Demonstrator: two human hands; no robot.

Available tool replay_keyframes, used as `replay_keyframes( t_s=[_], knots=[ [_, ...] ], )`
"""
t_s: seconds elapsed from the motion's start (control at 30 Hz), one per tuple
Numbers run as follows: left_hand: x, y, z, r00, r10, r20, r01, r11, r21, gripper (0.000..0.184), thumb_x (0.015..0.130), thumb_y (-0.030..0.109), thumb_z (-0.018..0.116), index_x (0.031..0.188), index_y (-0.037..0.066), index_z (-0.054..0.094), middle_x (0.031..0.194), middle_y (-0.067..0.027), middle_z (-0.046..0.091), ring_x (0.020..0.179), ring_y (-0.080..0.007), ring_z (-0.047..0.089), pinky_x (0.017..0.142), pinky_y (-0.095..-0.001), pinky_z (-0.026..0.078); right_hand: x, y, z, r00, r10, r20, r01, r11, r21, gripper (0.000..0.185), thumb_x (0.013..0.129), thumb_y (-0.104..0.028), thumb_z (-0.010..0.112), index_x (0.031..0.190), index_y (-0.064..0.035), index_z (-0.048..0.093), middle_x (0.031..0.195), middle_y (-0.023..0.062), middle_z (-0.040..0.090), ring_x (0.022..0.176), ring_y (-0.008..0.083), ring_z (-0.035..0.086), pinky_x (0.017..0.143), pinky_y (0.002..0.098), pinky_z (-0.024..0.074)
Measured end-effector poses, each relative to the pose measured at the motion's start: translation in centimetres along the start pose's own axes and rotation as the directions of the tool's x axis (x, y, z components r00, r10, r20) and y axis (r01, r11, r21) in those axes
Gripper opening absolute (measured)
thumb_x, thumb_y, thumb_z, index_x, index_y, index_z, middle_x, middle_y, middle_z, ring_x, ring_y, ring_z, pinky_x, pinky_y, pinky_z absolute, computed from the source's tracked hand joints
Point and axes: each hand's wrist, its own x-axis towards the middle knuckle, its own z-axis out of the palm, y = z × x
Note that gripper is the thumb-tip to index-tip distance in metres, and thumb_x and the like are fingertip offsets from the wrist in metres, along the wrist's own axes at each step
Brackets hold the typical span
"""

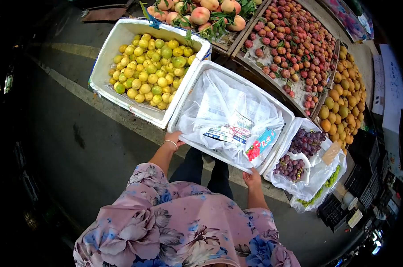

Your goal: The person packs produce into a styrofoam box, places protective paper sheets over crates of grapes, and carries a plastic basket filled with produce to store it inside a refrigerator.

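Both hands grip the near side of a white plastic crate [200,66]. My left hand [173,140], with a pale bangle at the wrist, is closed on its near left corner. Toward the near right corner, my right hand [252,178] is closed on the rim. Clear plastic film [210,95] covers the crate's contents, and printed paper shows through it. A colourful sheet with red flowers [260,144] lies at the right. What is under the paper is hidden. Touching the crate's left side is a white foam box [104,58] full of yellow-green round fruit [150,73].
To the right, purple grapes [306,141] sit in plastic-lined trays, with green grapes [319,191] below. Behind are peaches [200,15], reddish plums [295,49] and brown-yellow pears [344,98] in wooden bins. A raised kerb [85,93] runs under the boxes. Dark crates [332,211] stand at right.
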Motion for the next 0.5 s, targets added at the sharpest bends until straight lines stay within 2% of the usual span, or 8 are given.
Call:
replay_keyframes(
  t_s=[0.1, 0.17, 0.27, 0.3, 0.37, 0.43, 0.5],
  knots=[
    [-1.0, -0.3, -0.1, 0.999, 0.032, -0.021, -0.032, 0.999, -0.033, 0.034, 0.070, 0.006, 0.055, 0.101, 0.000, 0.044, 0.082, -0.0136, 0.055, 0.065, -0.0255, 0.058, 0.046, -0.0370, 0.051, -0.5, 0.1, -0.8, 1.000, 0.001, -0.016, -0.001, 1.000, -0.021, 0.021, 0.078, -0.020, 0.050, 0.093, -0.0052, 0.048, 0.083, 0.0091, 0.054, 0.072, 0.0209, 0.054, 0.062, 0.0319, 0.0480],
    [-2.3, -0.5, -0.3, 0.993, 0.064, -0.097, -0.060, 0.997, 0.043, 0.028, 0.069, 0.009, 0.056, 0.094, -0.002, 0.048, 0.083, -0.0141, 0.055, 0.069, -0.0262, 0.057, 0.049, -0.0377, 0.050, -0.7, 0.3, -1.7, 0.999, 0.034, 0.001, -0.033, 0.998, -0.056, 0.021, 0.078, -0.020, 0.050, 0.093, -0.0052, 0.048, 0.083, 0.0097, 0.054, 0.072, 0.0209, 0.055, 0.061, 0.0328, 0.0491],
    [-3.1, -2.6, -2.2, 0.987, 0.075, -0.139, -0.068, 0.996, 0.056, 0.034, 0.068, 0.009, 0.057, 0.098, -0.003, 0.047, 0.086, -0.0146, 0.055, 0.071, -0.0275, 0.057, 0.049, -0.0383, 0.050, 0.0, 2.7, -3.6, 1.000, -0.017, -0.011, 0.017, 0.998, -0.063, 0.022, 0.078, -0.020, 0.050, 0.095, -0.0054, 0.047, 0.082, 0.0094, 0.055, 0.071, 0.0209, 0.056, 0.059, 0.0336, 0.0498],
    [-2.9, -3.1, -3.0, 0.989, 0.074, -0.131, -0.067, 0.996, 0.063, 0.034, 0.068, 0.009, 0.057, 0.098, -0.003, 0.047, 0.086, -0.0146, 0.055, 0.071, -0.0275, 0.057, 0.049, -0.0383, 0.050, 0.0, 3.7, -4.0, 1.000, 0.011, -0.018, -0.010, 1.000, 0.014, 0.022, 0.078, -0.017, 0.050, 0.096, -0.0059, 0.046, 0.082, 0.0092, 0.055, 0.070, 0.0220, 0.057, 0.057, 0.0359, 0.0505],
    [-2.6, -4.5, -5.0, 0.980, -0.016, -0.200, 0.026, 0.998, 0.050, 0.041, 0.067, 0.005, 0.057, 0.105, 0.001, 0.042, 0.091, -0.0155, 0.053, 0.073, -0.0289, 0.057, 0.049, -0.0388, 0.050, -0.5, 5.9, -5.5, 1.000, 0.020, 0.011, -0.020, 0.999, 0.038, 0.022, 0.078, -0.016, 0.050, 0.097, -0.0059, 0.046, 0.083, 0.0096, 0.055, 0.070, 0.0231, 0.057, 0.057, 0.0364, 0.0509],
    [-1.9, -5.5, -6.8, 0.977, -0.041, -0.211, 0.050, 0.998, 0.037, 0.042, 0.067, 0.005, 0.058, 0.106, 0.001, 0.042, 0.092, -0.0154, 0.054, 0.076, -0.0293, 0.056, 0.052, -0.0397, 0.050, -0.6, 7.5, -5.9, 0.999, 0.023, 0.042, -0.025, 0.998, 0.060, 0.022, 0.078, -0.015, 0.050, 0.098, -0.0060, 0.046, 0.084, 0.0100, 0.056, 0.070, 0.0242, 0.057, 0.057, 0.0370, 0.0512],
    [-1.4, -6.0, -8.4, 0.973, -0.061, -0.222, 0.068, 0.997, 0.026, 0.043, 0.067, 0.005, 0.058, 0.107, 0.002, 0.042, 0.093, -0.0153, 0.054, 0.078, -0.0297, 0.056, 0.054, -0.0406, 0.050, -0.3, 8.7, -5.7, 0.963, 0.232, -0.137, -0.216, 0.969, 0.118, 0.024, 0.078, -0.018, 0.050, 0.097, -0.0032, 0.046, 0.086, 0.0116, 0.055, 0.065, 0.0252, 0.057, 0.047, 0.0354, 0.0515]
  ],
)
